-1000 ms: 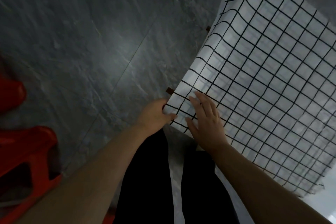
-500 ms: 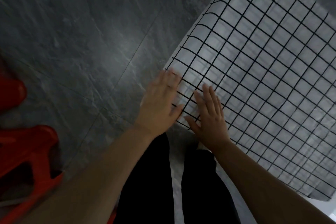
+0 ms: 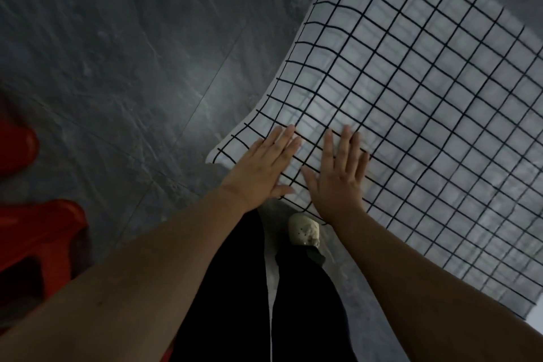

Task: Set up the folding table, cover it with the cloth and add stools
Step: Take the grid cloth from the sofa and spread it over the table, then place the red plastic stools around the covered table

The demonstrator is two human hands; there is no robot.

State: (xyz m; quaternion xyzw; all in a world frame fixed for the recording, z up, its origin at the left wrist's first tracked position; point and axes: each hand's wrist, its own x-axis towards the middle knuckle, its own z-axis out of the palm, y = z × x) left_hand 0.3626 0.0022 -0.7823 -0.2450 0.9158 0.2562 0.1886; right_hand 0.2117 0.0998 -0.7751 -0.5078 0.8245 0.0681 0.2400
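The left hand [image 3: 264,167], no longer pinching the corner as a second earlier, lay flat on the checked cloth [image 3: 411,97] beside the right hand [image 3: 338,182], fingers straight and barely parted. A red stool [image 3: 38,238] stood at left, and a shoe [image 3: 304,229] showed under the cloth's edge.

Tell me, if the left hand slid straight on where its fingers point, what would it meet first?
Only more checked cloth: the left hand lies flat on it, fingers aimed across it, and nothing else shows in that line within the picture.
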